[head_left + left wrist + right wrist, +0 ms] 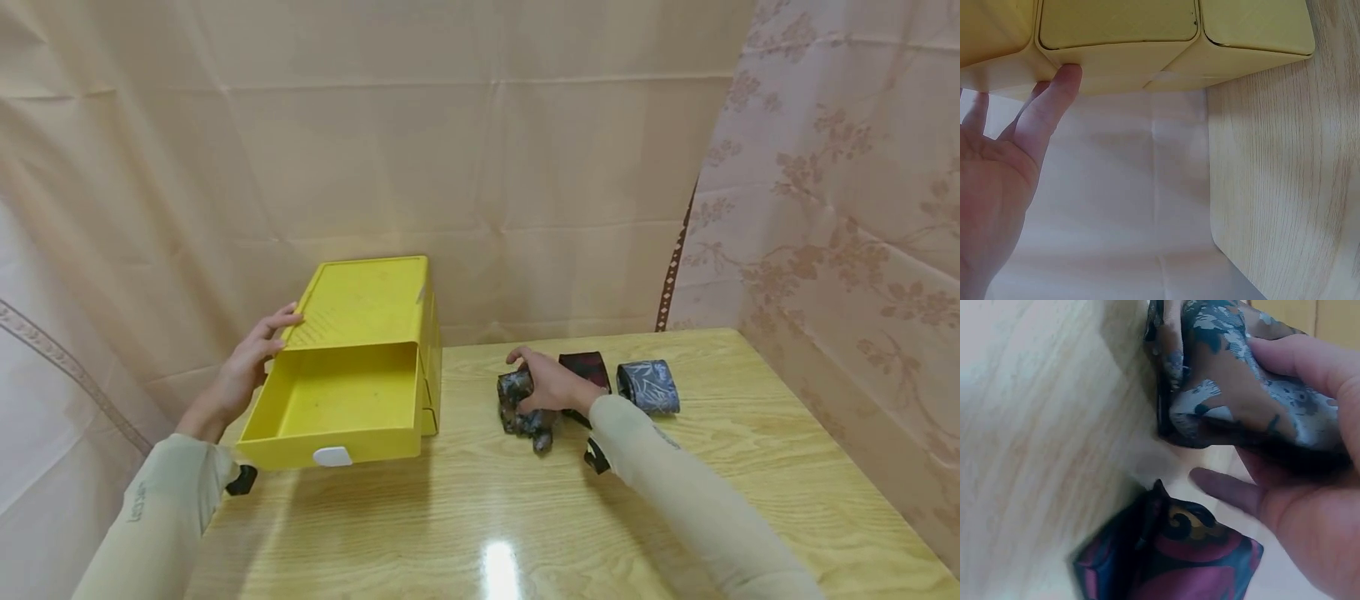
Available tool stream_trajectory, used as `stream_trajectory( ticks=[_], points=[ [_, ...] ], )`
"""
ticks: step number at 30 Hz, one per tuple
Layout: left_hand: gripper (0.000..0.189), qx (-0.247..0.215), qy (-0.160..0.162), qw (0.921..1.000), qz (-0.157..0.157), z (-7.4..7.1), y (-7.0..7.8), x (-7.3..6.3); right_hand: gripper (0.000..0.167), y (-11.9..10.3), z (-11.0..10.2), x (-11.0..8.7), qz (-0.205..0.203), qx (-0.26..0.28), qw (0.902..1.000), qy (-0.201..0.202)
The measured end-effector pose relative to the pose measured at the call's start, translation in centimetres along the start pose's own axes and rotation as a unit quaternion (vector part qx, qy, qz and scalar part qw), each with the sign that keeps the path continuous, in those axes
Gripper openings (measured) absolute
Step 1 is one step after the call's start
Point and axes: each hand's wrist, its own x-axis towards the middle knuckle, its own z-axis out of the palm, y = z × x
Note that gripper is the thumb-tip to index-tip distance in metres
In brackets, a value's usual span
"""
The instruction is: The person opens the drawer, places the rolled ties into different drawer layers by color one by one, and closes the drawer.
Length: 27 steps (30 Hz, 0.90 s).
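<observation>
My left hand (243,367) rests its fingers against the left side and top edge of a yellow drawer cabinet (367,300). In the left wrist view that hand (1007,169) has its fingers extended against the yellow wall (1116,59). The cabinet's top drawer (375,446), with a white pull tab, is pulled out and bare inside. To the right, my right hand (551,383) grips a dark, brown-and-grey patterned folded cloth (513,392), between thumb and fingers in the right wrist view. Close beside it lies a dark red-and-black patterned folded cloth (1191,550).
A blue-grey leaf-patterned rolled cloth (651,387) lies farther right on the wooden table (465,517). Beige curtains (525,167) hang behind the table, and a flowered one (862,208) hangs along the right side.
</observation>
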Motion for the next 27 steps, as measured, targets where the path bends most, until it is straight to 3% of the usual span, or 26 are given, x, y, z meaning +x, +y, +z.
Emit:
stream_trajectory(
  ticks=[5,13,17,24,27],
  points=[
    [0.042,-0.003,0.003,1.0,0.005,0.1,0.0,0.0,0.076,0.2,-0.1,-0.6,0.05,0.126,0.9908,0.007],
    [0.041,-0.007,0.005,0.9999,0.009,0.1,0.0,0.0,0.083,-1.1,-1.5,-1.3,0.06,0.206,0.9753,0.051],
    [0.041,-0.005,0.004,0.9999,0.009,0.1,0.0,0.1,0.083,-2.4,-2.3,-1.8,0.058,0.278,0.9565,0.066],
    [0.044,0.009,0.005,0.9999,0.007,0.0,-0.1,0.0,0.067,-5.2,-3.1,-2.9,0.039,0.389,0.9171,0.08],
    [0.044,0.013,0.004,0.9999,0.004,0.1,-0.2,0.0,0.064,-6.1,-3.3,-3.5,0.03,0.412,0.9076,0.074]
  ],
)
